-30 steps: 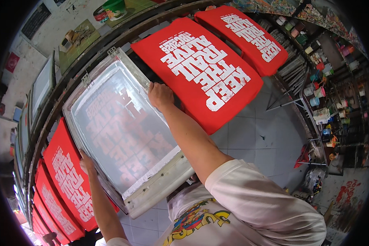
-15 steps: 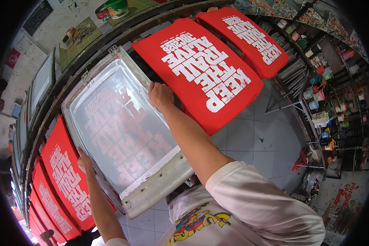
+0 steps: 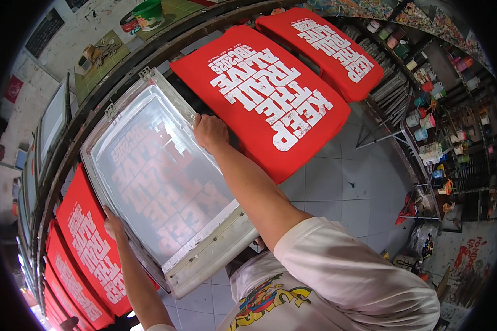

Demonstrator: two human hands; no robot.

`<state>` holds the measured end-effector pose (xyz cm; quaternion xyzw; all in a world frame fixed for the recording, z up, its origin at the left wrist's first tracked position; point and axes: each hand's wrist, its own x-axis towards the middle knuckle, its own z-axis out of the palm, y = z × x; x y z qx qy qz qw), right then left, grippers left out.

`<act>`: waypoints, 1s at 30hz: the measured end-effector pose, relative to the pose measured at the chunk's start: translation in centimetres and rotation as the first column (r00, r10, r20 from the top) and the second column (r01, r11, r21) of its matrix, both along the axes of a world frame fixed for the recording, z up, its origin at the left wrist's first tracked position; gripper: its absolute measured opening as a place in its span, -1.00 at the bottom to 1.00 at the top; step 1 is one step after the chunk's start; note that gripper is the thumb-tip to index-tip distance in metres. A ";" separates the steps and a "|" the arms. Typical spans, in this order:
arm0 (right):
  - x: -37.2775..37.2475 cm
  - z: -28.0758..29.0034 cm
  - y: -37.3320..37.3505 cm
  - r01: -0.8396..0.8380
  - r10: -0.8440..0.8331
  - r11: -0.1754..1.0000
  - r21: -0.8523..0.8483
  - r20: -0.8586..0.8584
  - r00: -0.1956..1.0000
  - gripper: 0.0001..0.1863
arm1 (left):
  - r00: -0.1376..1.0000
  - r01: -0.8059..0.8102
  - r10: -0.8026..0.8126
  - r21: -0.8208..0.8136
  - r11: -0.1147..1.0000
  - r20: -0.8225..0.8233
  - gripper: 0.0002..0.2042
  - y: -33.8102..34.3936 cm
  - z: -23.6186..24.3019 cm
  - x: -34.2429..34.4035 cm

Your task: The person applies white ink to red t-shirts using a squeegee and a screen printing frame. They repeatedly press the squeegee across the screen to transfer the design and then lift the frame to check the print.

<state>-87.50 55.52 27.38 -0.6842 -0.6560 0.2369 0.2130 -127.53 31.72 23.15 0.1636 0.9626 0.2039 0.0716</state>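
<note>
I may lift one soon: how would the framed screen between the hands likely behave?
The framed screen probably stays stiff, its mesh looking flat within a thick frame. It may swing rather than lift free, given the metal fittings at its far edge. The see-through mesh seems more fragile.

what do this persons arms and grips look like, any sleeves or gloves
The left arm and right arm are bare below short white sleeves, the right one wide and creased; only an edge of the left shows. Left grip and right grip are ungloved, with no watch or band visible.
</note>
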 end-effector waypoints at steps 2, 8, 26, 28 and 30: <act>0.2 0.2 -0.1 0.004 -0.004 1.000 -0.008 -0.011 1.000 -0.40 | 0.999 0.018 -0.015 -0.075 0.997 0.045 0.04 0.2 0.4 0.1; 0.0 -0.4 0.3 0.002 -0.002 0.999 -0.036 0.007 1.000 -0.45 | 0.999 0.038 -0.036 -0.055 0.998 0.039 0.04 0.1 0.5 0.2; 0.1 -0.5 0.5 -0.021 0.022 0.997 -0.071 0.015 1.000 -0.44 | 1.000 -0.003 0.003 0.022 1.000 0.000 -0.02 0.2 -0.5 -0.2; 0.3 -0.6 0.5 0.007 -0.007 1.000 -0.028 0.000 1.000 -0.43 | 1.000 -0.002 0.002 -0.002 1.000 0.018 0.00 0.5 -0.3 0.1; 0.2 -0.5 0.3 0.018 -0.018 1.000 -0.005 -0.016 1.000 -0.42 | 0.999 0.029 -0.030 -0.019 0.999 -0.011 -0.02 0.3 -0.6 -0.6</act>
